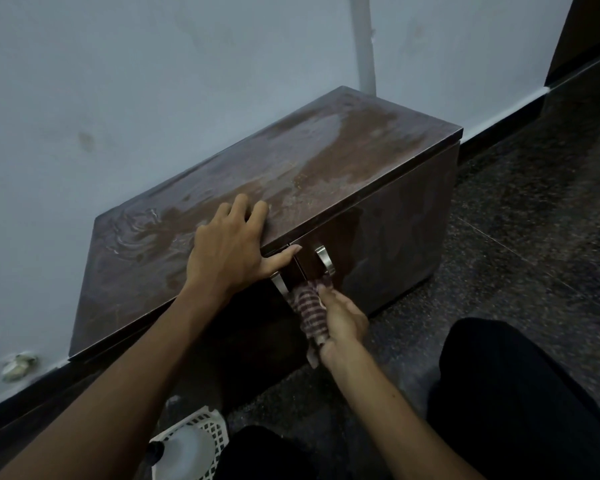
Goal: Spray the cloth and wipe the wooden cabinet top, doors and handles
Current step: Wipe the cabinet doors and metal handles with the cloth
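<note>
A low dark wooden cabinet (326,161) stands against the wall, its top streaked with wet and dusty patches. My left hand (229,247) lies flat on the top's front edge, thumb hooked over above the doors. My right hand (342,318) grips a striped cloth (309,306) pressed against the front where the two doors meet, between the left metal handle (278,283) and the right metal handle (325,259). A translucent spray bottle (181,452) lies in a white basket at the bottom edge.
A white plastic lattice basket (210,427) sits on the dark speckled floor by my knees (506,393). A white pipe (364,43) runs up the pale wall behind the cabinet. A small crumpled object (18,365) lies at the skirting on the left.
</note>
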A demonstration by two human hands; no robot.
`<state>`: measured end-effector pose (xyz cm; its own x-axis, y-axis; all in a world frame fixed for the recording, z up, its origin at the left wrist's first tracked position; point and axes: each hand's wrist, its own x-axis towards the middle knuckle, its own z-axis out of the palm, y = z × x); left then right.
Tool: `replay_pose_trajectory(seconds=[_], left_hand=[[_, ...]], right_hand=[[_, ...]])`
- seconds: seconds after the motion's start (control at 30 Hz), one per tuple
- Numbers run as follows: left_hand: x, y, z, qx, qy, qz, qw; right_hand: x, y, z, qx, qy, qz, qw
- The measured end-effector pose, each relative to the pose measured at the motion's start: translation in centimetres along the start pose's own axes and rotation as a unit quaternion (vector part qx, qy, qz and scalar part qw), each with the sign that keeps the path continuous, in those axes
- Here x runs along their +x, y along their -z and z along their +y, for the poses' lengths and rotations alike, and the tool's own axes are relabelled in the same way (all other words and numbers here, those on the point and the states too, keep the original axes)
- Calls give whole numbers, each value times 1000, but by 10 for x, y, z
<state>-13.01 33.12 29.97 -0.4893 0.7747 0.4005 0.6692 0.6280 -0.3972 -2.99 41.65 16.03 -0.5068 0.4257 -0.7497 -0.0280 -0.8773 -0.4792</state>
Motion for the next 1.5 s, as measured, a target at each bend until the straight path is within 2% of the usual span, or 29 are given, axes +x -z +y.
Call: replay_pose_trajectory(seconds=[0.13, 0.3, 0.37, 0.47, 0.57, 0.7, 0.77, 0.87, 1.0, 1.17, 1.3, 1.43, 1.5], left_hand=[[0, 0, -1, 8, -5, -6, 1000], [1, -1, -1, 2, -10, -5, 1000], [1, -1, -2, 5, -9, -1, 1000], [0, -1, -1, 10, -8, 5, 1000], [1, -2, -2, 11, -9, 2, 1000], [1, -2, -2, 9, -5, 6, 1000], [0, -2, -2, 9, -5, 9, 1000], [0, -2, -2, 9, -7, 11, 1000], [0, -1, -3, -5, -7, 11, 1000], [0, 1, -2, -29, 10, 23, 999], [1, 1, -4, -54, 28, 17, 998], [2, 1, -4, -80, 36, 22, 996], [2, 1, -5, -95, 38, 18, 995]], right_hand=[[17, 18, -4, 12, 38, 67, 997], [10, 5, -39, 6, 226, 53, 973], [4, -1, -48, -30, 330, 49, 942], [-10, -9, -69, -118, 496, 51, 859], [-19, -18, -91, -154, 586, 49, 794], [6, 1, -74, -214, 586, 89, 776], [28, 18, -53, -242, 559, 109, 785], [50, 35, -33, -248, 502, 112, 821], [56, 39, -27, -257, 493, 105, 825], [45, 37, -20, -294, 507, 70, 807], [33, 34, 7, -341, 514, -14, 787], [33, 35, 16, -358, 503, -52, 785], [34, 34, 10, -332, 496, -46, 801]])
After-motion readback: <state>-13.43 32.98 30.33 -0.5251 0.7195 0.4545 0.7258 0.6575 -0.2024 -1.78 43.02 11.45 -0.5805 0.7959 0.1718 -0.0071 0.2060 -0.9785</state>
